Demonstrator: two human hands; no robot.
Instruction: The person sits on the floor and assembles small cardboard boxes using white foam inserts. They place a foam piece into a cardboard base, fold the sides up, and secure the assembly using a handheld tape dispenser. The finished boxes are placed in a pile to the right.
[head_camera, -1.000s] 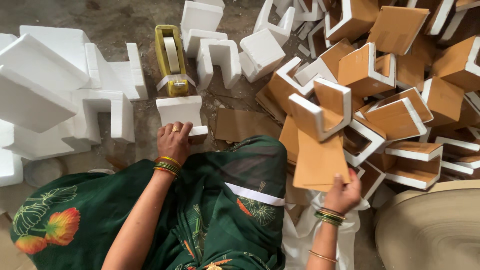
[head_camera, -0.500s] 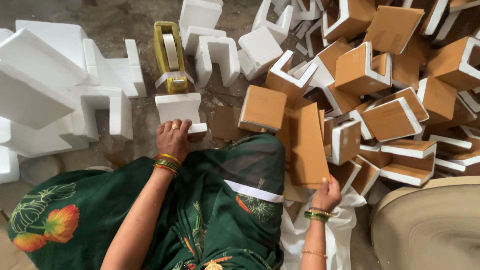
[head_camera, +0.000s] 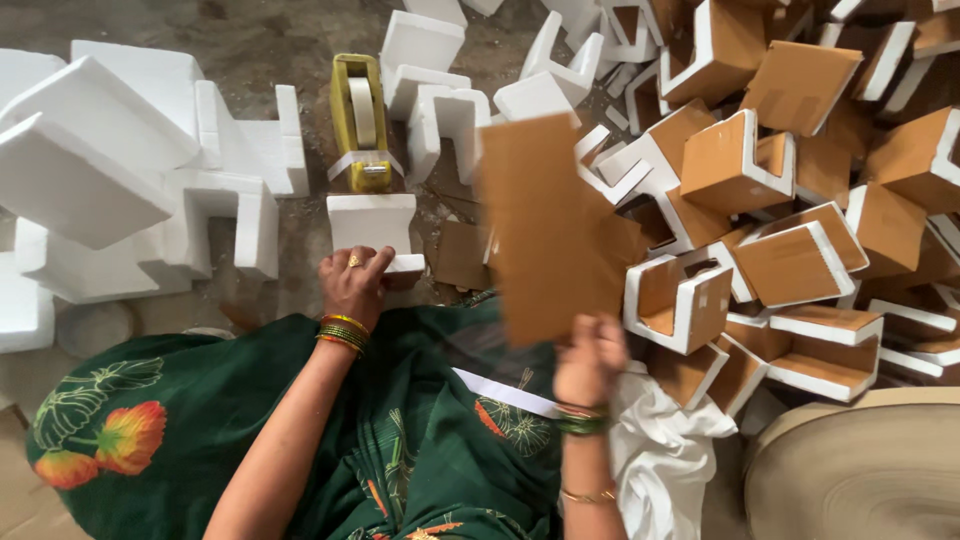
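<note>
My left hand (head_camera: 352, 283) rests on the near edge of a white foam corner piece (head_camera: 372, 226) lying on the floor in front of my lap, fingers curled over it. My right hand (head_camera: 590, 362) grips the bottom of a flat brown cardboard sheet (head_camera: 545, 228) and holds it upright above my lap, its top near the foam pieces. A yellow tape dispenser (head_camera: 359, 121) with a white tape roll stands just beyond the foam piece.
A heap of foam corner pieces faced with brown cardboard (head_camera: 790, 190) fills the right side. Plain white foam blocks (head_camera: 110, 180) are stacked at the left. A big brown paper roll (head_camera: 860, 480) lies at the lower right, white cloth (head_camera: 665, 450) beside it.
My right hand has lifted the cardboard sheet out of the pile and swung it left and up over my lap. My left hand has stayed on the foam piece.
</note>
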